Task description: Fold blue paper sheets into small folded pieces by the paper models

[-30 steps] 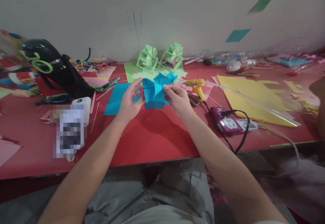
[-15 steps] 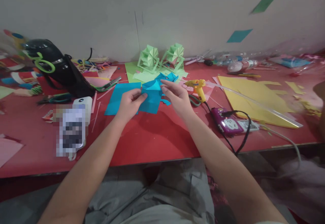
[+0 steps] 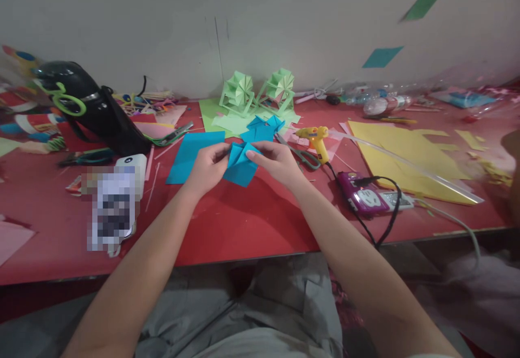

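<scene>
Between my hands is a partly folded piece of blue paper, held above the red table. My left hand grips its left side, fingers curled behind the sheet. The right side is pinched by my right hand, with the thumb pressing on a folded flap. Flat on the table by my left hand lies a blue sheet. Just beyond the held paper sit folded blue pieces. Scissors lie to the right of my right hand, their blades partly covered.
Two light green paper wheels on stands stand at the back. To the right are a yellow glue gun, a purple power socket with cables and yellow sheets. A black case and a phone occupy the left.
My right hand has turned and moved down, its thumb now on the front of the paper. The raised flaps are drawn together, and the paper is tilted differently.
</scene>
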Available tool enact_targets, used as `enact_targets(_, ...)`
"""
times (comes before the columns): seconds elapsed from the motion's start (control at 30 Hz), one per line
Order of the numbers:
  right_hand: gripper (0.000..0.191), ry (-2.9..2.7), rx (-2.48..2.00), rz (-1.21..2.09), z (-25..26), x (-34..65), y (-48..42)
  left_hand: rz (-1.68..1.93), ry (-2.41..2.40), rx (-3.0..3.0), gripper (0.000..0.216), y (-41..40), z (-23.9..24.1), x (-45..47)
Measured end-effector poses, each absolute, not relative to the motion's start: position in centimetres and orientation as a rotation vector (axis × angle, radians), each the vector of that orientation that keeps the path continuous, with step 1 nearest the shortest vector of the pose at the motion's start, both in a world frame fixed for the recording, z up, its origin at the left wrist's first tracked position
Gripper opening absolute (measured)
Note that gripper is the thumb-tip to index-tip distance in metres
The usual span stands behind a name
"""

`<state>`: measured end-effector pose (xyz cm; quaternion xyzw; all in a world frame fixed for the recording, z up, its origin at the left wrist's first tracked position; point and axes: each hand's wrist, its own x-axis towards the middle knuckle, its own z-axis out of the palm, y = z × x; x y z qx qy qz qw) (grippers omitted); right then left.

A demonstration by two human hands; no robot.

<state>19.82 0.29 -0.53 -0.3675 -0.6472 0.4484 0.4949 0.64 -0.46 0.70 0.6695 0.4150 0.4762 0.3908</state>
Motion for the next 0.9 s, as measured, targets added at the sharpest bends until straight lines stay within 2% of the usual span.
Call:
enact_targets(0.2, 0.041, -1.541, -0.912, 1.013, -0.19, 19.69, 0.11, 1.275, 1.068, 1.543, 0.034, 0.0, 0.02, 0.31)
enact_targets(0.33, 0.042, -1.478, -0.918, 1.043, -0.53, 19.52, 0.32, 1.306, 1.174, 1.546, 0.049, -0.11, 0.06, 0.49)
enact_targets(0.5, 0.039, -1.427, -0.828, 1.162, -1.06, 19.39, 0.62, 1.365, 1.232, 1.633, 0.034, 0.07, 0.04, 0.27)
enact_targets(0.9, 0.039, -1.504, -0.837, 1.222, -1.04, 19.59, 0.51, 1.35, 1.056, 1.563, 0.031, 0.05, 0.16, -0.02)
